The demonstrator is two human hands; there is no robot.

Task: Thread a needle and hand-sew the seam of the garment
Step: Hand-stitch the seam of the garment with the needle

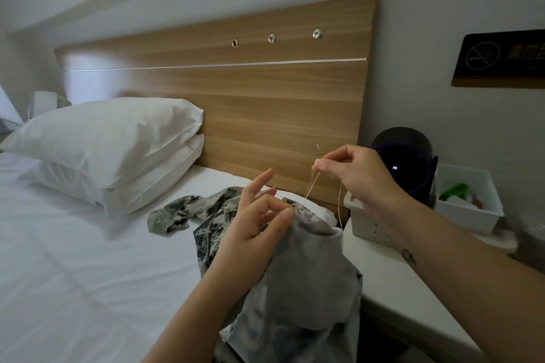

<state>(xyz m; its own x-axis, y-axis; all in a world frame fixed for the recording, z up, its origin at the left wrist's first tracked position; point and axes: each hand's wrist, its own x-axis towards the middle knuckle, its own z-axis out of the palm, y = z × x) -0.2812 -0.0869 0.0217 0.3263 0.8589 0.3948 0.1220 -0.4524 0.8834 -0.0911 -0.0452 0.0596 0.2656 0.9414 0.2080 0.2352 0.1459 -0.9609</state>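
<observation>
Stacked pillows (112, 138) on the bed (73, 244), headboard (265, 97) behind. White bin (469, 209) and black round device (404, 162) on the bedside worktop (398, 289). Camo garment (309, 274) bunched at the bed edge. Left hand (253, 230) pinches its fabric thumb-to-index, other fingers splayed. Right hand (354, 174), raised, pinches tan thread (311, 186) running down to the garment.

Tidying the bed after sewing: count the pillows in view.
2. The upper pillow lies beside the headboard; the lower pillow sits directly under it on the bed. Others may lie out of frame.
</observation>
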